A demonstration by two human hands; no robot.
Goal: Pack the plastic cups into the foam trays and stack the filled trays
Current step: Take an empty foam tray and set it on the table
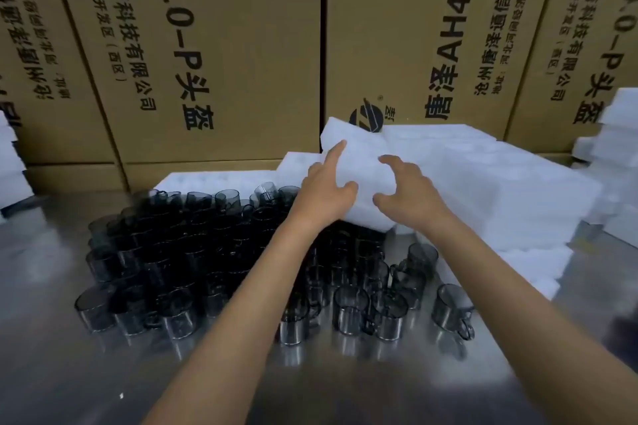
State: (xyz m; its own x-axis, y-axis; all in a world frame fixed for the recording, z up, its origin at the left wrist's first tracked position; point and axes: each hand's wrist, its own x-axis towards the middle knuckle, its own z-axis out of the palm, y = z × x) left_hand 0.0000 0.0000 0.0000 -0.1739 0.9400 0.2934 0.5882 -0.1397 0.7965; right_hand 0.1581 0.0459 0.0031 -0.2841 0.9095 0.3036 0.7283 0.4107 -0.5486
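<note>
- The left hand (326, 188) is lying on a tilted white foam tray (359, 162), index finger stretched out, thumb pressing its near face
- The right hand (404, 191) is curling its fingers around the same tray's near edge
- Smoky plastic cups (193, 252) are crowding the steel table (69, 373) near and left of the tray
- More foam trays (518, 190) are lying stacked at the right
- Cardboard boxes (214, 45) are standing at the far side
</note>
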